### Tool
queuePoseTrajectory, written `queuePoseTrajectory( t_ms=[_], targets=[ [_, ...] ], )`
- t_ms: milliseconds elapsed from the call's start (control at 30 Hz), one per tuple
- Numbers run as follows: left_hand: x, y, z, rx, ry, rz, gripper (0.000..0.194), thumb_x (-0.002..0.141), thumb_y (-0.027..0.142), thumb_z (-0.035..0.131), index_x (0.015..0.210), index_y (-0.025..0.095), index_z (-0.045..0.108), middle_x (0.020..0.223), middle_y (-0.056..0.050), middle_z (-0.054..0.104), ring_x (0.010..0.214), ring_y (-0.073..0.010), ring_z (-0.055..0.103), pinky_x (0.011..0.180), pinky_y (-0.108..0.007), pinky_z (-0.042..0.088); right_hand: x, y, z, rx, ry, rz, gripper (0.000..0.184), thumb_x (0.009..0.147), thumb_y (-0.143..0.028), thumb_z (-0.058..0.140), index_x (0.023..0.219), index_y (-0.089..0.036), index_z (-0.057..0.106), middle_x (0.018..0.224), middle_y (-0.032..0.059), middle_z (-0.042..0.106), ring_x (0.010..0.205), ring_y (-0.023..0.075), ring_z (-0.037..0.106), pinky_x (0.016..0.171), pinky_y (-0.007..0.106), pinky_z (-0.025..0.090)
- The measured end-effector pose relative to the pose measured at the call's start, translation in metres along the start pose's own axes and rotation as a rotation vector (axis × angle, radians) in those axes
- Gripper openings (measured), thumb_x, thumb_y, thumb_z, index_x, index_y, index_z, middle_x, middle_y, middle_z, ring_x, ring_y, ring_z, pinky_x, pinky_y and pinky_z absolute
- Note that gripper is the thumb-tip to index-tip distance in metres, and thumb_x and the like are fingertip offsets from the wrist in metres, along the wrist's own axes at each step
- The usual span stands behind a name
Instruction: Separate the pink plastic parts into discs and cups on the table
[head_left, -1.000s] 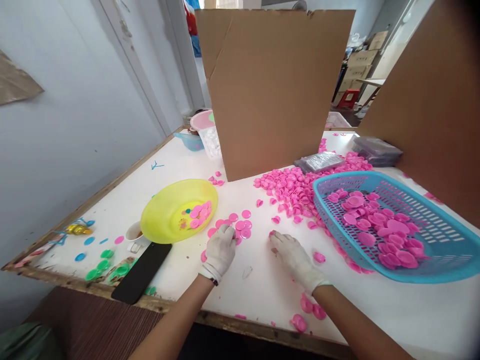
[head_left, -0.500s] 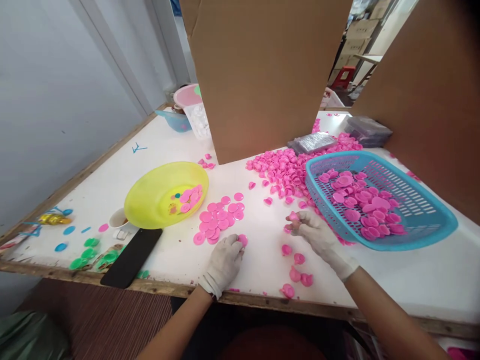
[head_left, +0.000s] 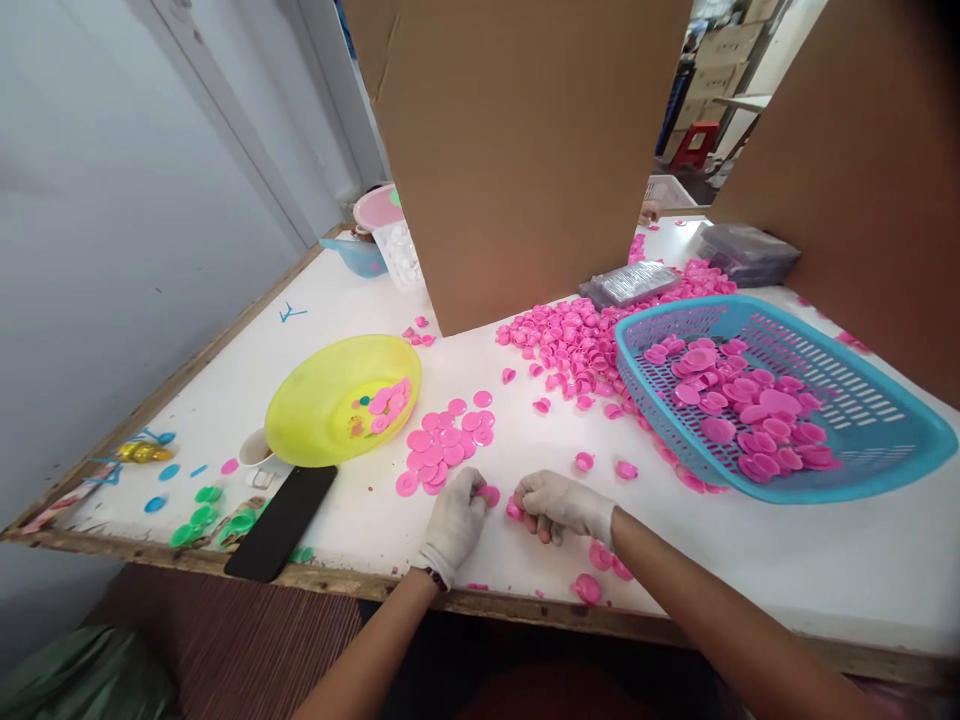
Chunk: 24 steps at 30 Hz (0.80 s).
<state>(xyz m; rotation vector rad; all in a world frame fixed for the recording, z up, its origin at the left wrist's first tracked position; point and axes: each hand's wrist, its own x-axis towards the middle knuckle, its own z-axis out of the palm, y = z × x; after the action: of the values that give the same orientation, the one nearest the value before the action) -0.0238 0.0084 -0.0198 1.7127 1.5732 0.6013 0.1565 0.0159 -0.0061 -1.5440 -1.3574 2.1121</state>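
Observation:
My gloved left hand (head_left: 454, 520) pinches a flat pink disc (head_left: 489, 496) by its edge, just above the white table. Facing it from the right, my gloved right hand (head_left: 562, 504) holds a small pink cup (head_left: 514, 509) between thumb and fingertips. A narrow gap separates the cup from the disc. Beyond my left hand lies a spread of loose pink discs (head_left: 448, 440). Several more pink cups sit around my right hand, among them one cup (head_left: 586, 588) near the table's front edge and another cup (head_left: 584, 461) farther back.
A yellow bowl (head_left: 300, 400) holding some discs stands left, beside a black phone (head_left: 281, 525) and green pieces (head_left: 201, 518). At right is a blue basket (head_left: 885, 450) of pink pieces. A heap of pink cups (head_left: 577, 345) lies behind, near a tall cardboard sheet (head_left: 517, 160).
My right hand has moved left with a pink cup, from beside the basket to close to my left hand. My left hand still holds the disc. The view has shifted slightly.

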Motion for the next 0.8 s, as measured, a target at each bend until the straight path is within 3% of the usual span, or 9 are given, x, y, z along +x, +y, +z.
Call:
queuePoseTrajectory(
  t_ms=[100, 167, 233, 367, 433, 533, 667, 800],
  targets=[
    [-0.009, -0.005, -0.007, -0.402, -0.062, -0.234, 0.009, 0.075, 0.025, 0.051, 0.076, 0.018, 0.046, 0.058, 0.004, 0.052, 0.047, -0.0094, 0.048, 0.046, -0.022, 0.038, 0.011, -0.006, -0.006, -0.07, 0.035, 0.035, 0.006, 0.069, -0.016, 0.045, 0.073, -0.017, 0.049, 0.053, -0.0027, 0.054, 0.038, 0.009, 0.052, 0.033, 0.017, 0.035],
    [-0.013, 0.0, -0.011, -0.586, -0.078, -0.305, 0.015, 0.073, 0.028, 0.054, 0.079, 0.017, 0.045, 0.061, 0.002, 0.055, 0.047, -0.0094, 0.051, 0.045, -0.021, 0.04, 0.009, -0.01, -0.008, -0.118, 0.128, -0.005, 0.009, 0.07, -0.015, 0.045, 0.078, -0.017, 0.049, 0.055, -0.0032, 0.054, 0.038, 0.008, 0.052, 0.034, 0.017, 0.035],
    [-0.014, 0.012, -0.013, -0.685, -0.072, -0.307, 0.02, 0.071, 0.029, 0.057, 0.08, 0.017, 0.045, 0.062, 0.002, 0.056, 0.05, -0.0098, 0.054, 0.048, -0.022, 0.045, 0.001, -0.016, -0.008, -0.163, 0.21, -0.099, 0.009, 0.073, -0.018, 0.046, 0.081, -0.018, 0.05, 0.059, -0.0036, 0.055, 0.038, 0.0061, 0.05, 0.035, 0.016, 0.033],
    [-0.004, 0.043, -0.015, -0.751, -0.129, -0.228, 0.02, 0.073, 0.03, 0.058, 0.082, 0.015, 0.048, 0.061, 0.001, 0.057, 0.051, -0.0105, 0.058, 0.052, -0.024, 0.05, -0.011, -0.03, -0.004, -0.141, 0.182, -0.282, 0.01, 0.077, -0.028, 0.049, 0.08, -0.019, 0.051, 0.064, -0.0029, 0.057, 0.048, 0.0072, 0.055, 0.04, 0.016, 0.038],
    [0.004, 0.052, -0.016, -0.73, -0.133, -0.19, 0.018, 0.077, 0.03, 0.054, 0.084, 0.015, 0.049, 0.061, 0.001, 0.057, 0.05, -0.0103, 0.058, 0.049, -0.023, 0.049, -0.013, -0.034, -0.007, -0.097, 0.237, -0.312, 0.008, 0.076, -0.026, 0.051, 0.077, -0.018, 0.049, 0.06, -0.004, 0.054, 0.049, 0.0083, 0.057, 0.041, 0.016, 0.04],
    [0.012, 0.05, -0.014, -0.669, -0.152, -0.238, 0.015, 0.08, 0.031, 0.05, 0.083, 0.016, 0.048, 0.061, 0.001, 0.056, 0.045, -0.0094, 0.056, 0.042, -0.02, 0.046, -0.008, -0.03, -0.014, -0.063, 0.306, -0.272, 0.005, 0.075, -0.023, 0.051, 0.074, -0.018, 0.048, 0.057, -0.0045, 0.052, 0.046, 0.0082, 0.056, 0.038, 0.016, 0.039],
    [0.014, 0.03, 0.004, -0.646, -0.307, -0.382, 0.024, 0.076, 0.037, 0.058, 0.079, 0.016, 0.046, 0.054, 0.002, 0.055, 0.042, -0.0101, 0.055, 0.04, -0.02, 0.044, 0.005, -0.014, -0.011, -0.112, 0.263, -0.11, 0.004, 0.076, -0.022, 0.05, 0.076, -0.018, 0.05, 0.052, -0.0044, 0.052, 0.04, 0.0078, 0.054, 0.034, 0.015, 0.036],
    [0.015, 0.016, 0.018, -0.713, -0.33, -0.404, 0.038, 0.067, 0.046, 0.067, 0.076, 0.017, 0.044, 0.048, 0.004, 0.053, 0.036, -0.0072, 0.049, 0.037, -0.018, 0.039, 0.016, -0.003, -0.005, -0.102, 0.211, -0.002, 0.008, 0.074, -0.023, 0.055, 0.079, -0.018, 0.051, 0.051, -0.0047, 0.054, 0.037, 0.0074, 0.052, 0.034, 0.015, 0.036]
  ],
)
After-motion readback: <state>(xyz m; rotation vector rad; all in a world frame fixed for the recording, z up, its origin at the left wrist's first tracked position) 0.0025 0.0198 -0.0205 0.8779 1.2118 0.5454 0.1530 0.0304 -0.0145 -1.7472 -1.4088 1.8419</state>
